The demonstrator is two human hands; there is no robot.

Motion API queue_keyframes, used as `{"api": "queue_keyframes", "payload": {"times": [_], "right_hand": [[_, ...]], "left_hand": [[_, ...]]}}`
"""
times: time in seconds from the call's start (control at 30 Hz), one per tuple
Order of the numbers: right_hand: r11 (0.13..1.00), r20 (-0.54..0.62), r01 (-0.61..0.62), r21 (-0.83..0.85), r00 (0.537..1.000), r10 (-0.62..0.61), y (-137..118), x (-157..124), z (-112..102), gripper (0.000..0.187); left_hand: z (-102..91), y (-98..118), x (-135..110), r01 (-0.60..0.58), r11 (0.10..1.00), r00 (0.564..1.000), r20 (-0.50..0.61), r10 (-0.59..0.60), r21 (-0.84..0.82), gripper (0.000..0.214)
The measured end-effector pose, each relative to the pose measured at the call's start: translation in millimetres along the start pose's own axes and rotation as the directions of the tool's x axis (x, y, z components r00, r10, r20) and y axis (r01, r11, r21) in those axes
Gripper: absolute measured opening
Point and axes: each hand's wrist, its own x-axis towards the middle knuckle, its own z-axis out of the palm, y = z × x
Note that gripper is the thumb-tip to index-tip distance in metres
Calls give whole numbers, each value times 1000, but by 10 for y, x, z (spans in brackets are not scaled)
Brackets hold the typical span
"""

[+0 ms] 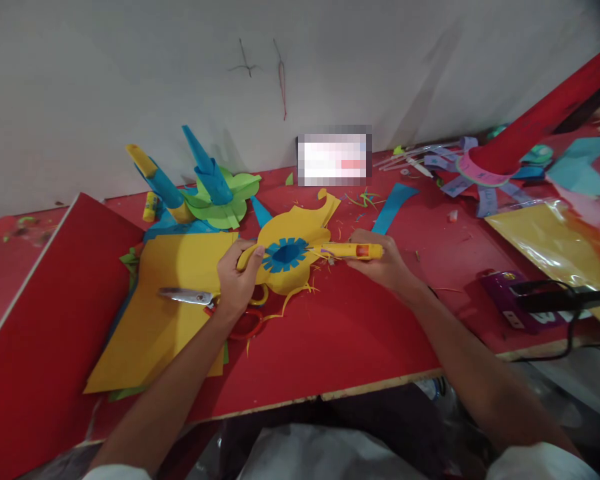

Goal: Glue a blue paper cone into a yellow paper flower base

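Observation:
My left hand [236, 279] is closed on the left edge of a yellow flower-shaped paper cutout [295, 267], thumb on top. At the cutout's centre sits a blue fringed paper disc [285, 255]. A yellow glue stick [347, 251] lies in the grip of my right hand [380, 261], its tip pointing left and touching the blue disc's edge. The cutout rests on the red table [360, 333].
Scissors with red handles [207, 303] lie on yellow paper sheets [155, 313] by my left wrist. Green and blue paper flowers with cones [210, 190] stand behind. A second glue stick [151, 206], blue strips, a red cone [525, 133], wrapped yellow paper [555, 240] and a purple device [515, 300] lie around.

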Motion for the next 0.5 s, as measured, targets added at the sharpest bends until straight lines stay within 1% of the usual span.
{"api": "queue_keyframes", "payload": {"times": [0.07, 0.13, 0.2, 0.33, 0.43, 0.5], "right_hand": [[999, 33, 34, -5, 999, -34, -2, 14, 36, 25], [999, 37, 40, -15, 999, -39, 4, 21, 63, 24], [1000, 22, 18, -22, 1000, -17, 15, 21, 77, 25], [999, -49, -35, -29, 998, 34, 54, 9, 77, 35], [999, -72, -36, -39, 997, 33, 77, 4, 72, 36], [999, -66, -30, -44, 997, 27, 74, 5, 73, 37]], "left_hand": [[2, -3, 1, -3, 1000, 1000, -3, 3, 1, 25], [4, -12, 3, -14, 1000, 1000, -4, 14, -11, 24], [3, -20, 2, -17, 1000, 1000, -1, 17, -20, 23], [-2, -25, 0, 16, 1000, 1000, 3, -16, 8, 28], [-3, -16, 2, 29, 999, 1000, 0, -29, 25, 29], [0, -6, 5, 31, 999, 1000, -3, -31, 28, 30]]}}
